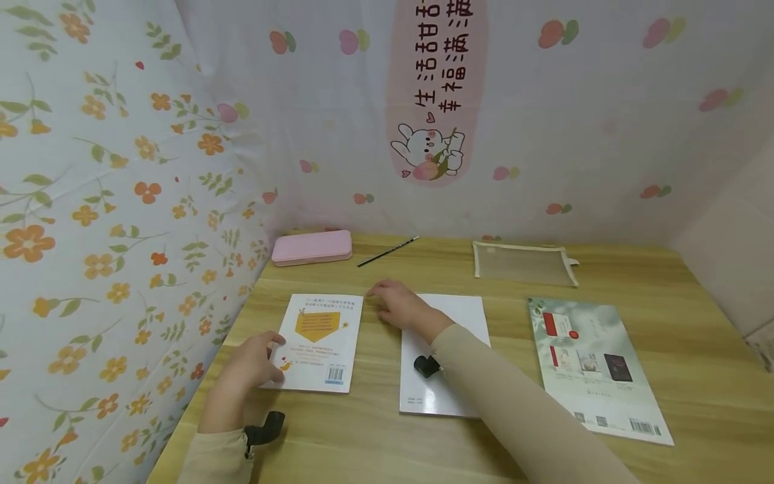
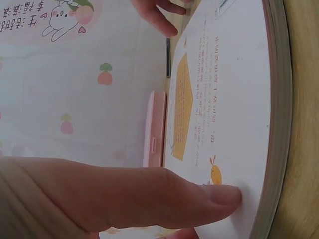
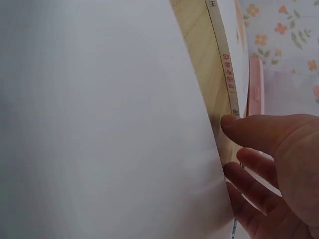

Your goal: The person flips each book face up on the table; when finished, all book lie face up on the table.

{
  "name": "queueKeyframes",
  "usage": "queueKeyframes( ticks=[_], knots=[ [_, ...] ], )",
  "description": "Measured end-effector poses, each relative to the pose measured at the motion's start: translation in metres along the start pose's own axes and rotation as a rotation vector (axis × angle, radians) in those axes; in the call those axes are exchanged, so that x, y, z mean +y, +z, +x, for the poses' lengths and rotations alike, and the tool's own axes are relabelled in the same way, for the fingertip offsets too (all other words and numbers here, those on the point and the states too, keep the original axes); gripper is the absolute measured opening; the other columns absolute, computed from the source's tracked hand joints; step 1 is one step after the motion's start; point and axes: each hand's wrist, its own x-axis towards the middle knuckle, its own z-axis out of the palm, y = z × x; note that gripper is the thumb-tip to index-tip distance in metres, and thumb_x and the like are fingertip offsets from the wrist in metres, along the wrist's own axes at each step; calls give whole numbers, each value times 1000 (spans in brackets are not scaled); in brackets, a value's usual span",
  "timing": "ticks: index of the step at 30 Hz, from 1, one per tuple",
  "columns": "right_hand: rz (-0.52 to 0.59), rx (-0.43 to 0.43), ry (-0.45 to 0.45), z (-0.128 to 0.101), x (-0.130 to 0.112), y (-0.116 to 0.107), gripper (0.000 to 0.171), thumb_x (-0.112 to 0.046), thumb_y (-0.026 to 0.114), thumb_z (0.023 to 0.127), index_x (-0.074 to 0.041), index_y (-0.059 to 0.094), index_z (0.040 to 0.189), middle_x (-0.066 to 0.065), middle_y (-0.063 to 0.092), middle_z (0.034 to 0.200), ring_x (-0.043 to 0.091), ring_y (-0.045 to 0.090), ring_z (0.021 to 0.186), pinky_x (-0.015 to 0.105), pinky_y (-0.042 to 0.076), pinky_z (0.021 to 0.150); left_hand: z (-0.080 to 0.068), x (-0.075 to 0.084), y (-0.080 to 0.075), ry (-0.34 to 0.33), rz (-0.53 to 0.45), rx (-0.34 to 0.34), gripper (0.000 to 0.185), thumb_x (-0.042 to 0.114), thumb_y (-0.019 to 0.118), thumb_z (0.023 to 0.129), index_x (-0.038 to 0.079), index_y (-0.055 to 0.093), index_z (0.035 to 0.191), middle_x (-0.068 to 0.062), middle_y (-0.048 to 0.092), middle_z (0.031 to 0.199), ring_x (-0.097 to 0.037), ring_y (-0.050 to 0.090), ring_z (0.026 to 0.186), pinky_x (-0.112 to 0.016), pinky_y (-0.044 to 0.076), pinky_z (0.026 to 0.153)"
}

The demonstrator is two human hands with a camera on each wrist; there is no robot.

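On the left lies a white book [image 1: 311,363] with an orange-yellow printed shape, back cover up. My left hand [image 1: 252,363] holds its left side; in the left wrist view the thumb [image 2: 209,201] lies on the cover, and the other fingers are mostly hidden. My right hand [image 1: 396,306] reaches over the glossy white book [image 1: 417,383] in the middle. Its fingertips are close to the left book's top right corner, loosely bent. The right wrist view has the thumb [image 3: 249,130] by that book's spine [image 3: 227,69]; whether they touch, I cannot tell.
A green magazine [image 1: 595,363] lies at the right. Along the back are a pink pencil case [image 1: 312,247], a pencil [image 1: 388,251] and a mesh zip pouch [image 1: 525,263]. Patterned cloth hangs behind and at the left of the wooden table [image 1: 338,444].
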Motion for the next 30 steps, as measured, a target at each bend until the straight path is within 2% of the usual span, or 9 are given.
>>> queueKeyframes(
  ticks=[6,15,23,26,30],
  knots=[
    [-6,-35,-17,2,-2,5,38,-13,71,98,-15,67,135,9,58,147,31,48,142,43,36,122,-3,2,1,17,46,-22,76,1,88,66,3,58,136,-20,67,114,-29,61,95,-48,51,84],
    [44,-31,-40,10,-8,8,34,-13,72,97,-13,70,131,9,60,142,29,51,138,42,38,120,-9,-1,0,47,119,-12,85,0,87,61,7,54,139,-22,60,110,-31,55,92,-47,49,80],
    [142,11,-8,10,-9,12,35,-5,72,95,-15,73,128,10,60,138,26,55,130,41,44,115,-3,-13,3,94,56,-8,92,-2,89,55,9,54,139,-21,64,113,-31,55,97,-51,49,88],
    [176,23,21,10,-11,12,36,-4,73,94,-17,74,127,10,59,137,24,56,122,39,47,110,-1,-16,2,101,39,-13,93,-2,90,55,11,54,140,-20,65,113,-31,56,98,-50,49,87],
    [198,36,23,11,-11,11,37,-1,74,92,-20,76,124,9,60,127,21,55,102,35,49,93,-2,-19,1,113,24,-11,93,-3,88,53,12,55,140,-19,66,111,-29,56,96,-42,48,81]
  ],
)
